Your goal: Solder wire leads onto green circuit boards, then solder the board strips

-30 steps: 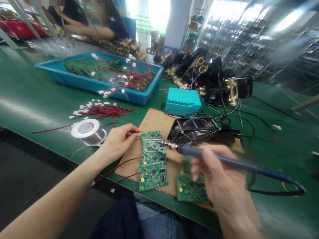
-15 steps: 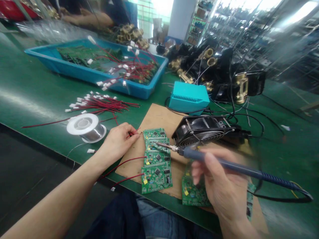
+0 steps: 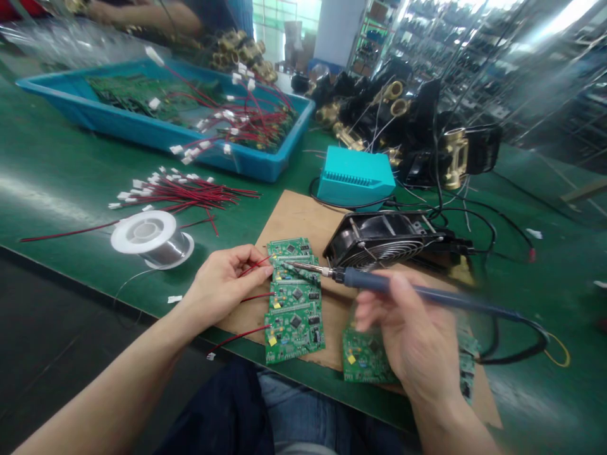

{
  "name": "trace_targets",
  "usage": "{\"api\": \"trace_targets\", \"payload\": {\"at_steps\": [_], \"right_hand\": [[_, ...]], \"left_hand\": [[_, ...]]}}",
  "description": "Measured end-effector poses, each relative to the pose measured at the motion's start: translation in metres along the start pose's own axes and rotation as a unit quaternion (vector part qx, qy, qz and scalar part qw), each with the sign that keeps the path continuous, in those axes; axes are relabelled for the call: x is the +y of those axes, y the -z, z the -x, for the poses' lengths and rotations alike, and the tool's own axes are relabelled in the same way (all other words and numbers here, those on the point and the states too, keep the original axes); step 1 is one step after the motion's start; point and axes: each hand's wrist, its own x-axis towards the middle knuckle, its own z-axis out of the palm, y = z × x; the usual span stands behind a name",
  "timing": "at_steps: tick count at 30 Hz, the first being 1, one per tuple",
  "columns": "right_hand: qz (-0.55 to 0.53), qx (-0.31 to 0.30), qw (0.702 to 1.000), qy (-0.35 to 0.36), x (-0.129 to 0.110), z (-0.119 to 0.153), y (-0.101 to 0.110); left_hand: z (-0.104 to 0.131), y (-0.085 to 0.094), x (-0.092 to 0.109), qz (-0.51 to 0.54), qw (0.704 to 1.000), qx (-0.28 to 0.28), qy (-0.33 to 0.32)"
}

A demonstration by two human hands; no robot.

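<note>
Several green circuit boards (image 3: pixel 294 338) lie in an overlapping column on a brown cardboard sheet (image 3: pixel 296 212). My left hand (image 3: pixel 232 275) pinches a red-and-black wire (image 3: pixel 256 265) at the column's left edge, its end by the upper boards. In my right hand (image 3: pixel 412 335) is a soldering iron (image 3: pixel 370 279), held like a pen, its tip over the second board from the top. Red wires (image 3: pixel 237 337) run left from the lower two boards. Under my right hand lies another circuit board (image 3: pixel 363 357), partly hidden.
A solder spool (image 3: pixel 156 237) stands left, near cut wires with white plugs (image 3: pixel 180 189). Behind are a blue tray (image 3: pixel 279 165) of boards, a teal box (image 3: pixel 355 177), a black fan (image 3: pixel 374 243) and brass fittings (image 3: pixel 455 158). Another person's arm (image 3: pixel 152 19) shows at the back.
My left hand has moved right with the wire, bringing its end to the boards. The soldering iron stays over the second board. The whole view has shifted slightly.
</note>
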Motion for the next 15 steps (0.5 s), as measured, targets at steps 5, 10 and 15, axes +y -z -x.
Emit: {"api": "trace_targets", "payload": {"at_steps": [5, 10, 15], "right_hand": [[0.012, -0.002, 1.0, -0.009, -0.0001, 0.0001, -0.0001], [0.03, -0.012, 0.999, -0.016, 0.0022, 0.0031, 0.0032], [0.016, -0.018, 0.999, -0.021, 0.0043, 0.0038, 0.0014]], "left_hand": [[-0.0011, -0.0036, -0.0021, 0.017, 1.0, 0.005, 0.019], [0.0009, -0.0053, -0.001, 0.001, 1.0, 0.015, 0.019], [0.0003, -0.0065, -0.0028, -0.035, 0.997, 0.046, -0.051]]}}
